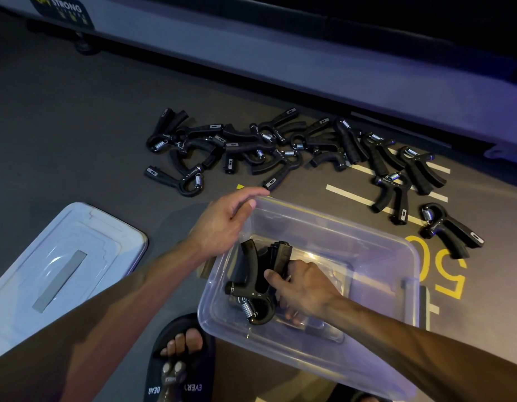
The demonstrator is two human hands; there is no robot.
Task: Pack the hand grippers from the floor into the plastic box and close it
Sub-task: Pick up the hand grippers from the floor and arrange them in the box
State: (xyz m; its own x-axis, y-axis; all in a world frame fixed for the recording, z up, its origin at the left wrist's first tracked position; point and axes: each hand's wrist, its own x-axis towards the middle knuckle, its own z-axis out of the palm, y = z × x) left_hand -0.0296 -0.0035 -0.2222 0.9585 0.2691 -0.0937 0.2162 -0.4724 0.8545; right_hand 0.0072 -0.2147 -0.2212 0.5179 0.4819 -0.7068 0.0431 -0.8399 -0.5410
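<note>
A clear plastic box stands open on the floor in front of me. My left hand grips its far left rim. My right hand is down inside the box, closed on black hand grippers that rest against the box's left side. Several more black hand grippers with metal springs lie scattered on the floor beyond the box, and a few more hand grippers lie to its right. The box's lid lies flat on the floor to the left.
A grey machine base runs along the far side of the floor. My foot in a black sandal is just in front of the box. Yellow and white markings are painted on the floor at right.
</note>
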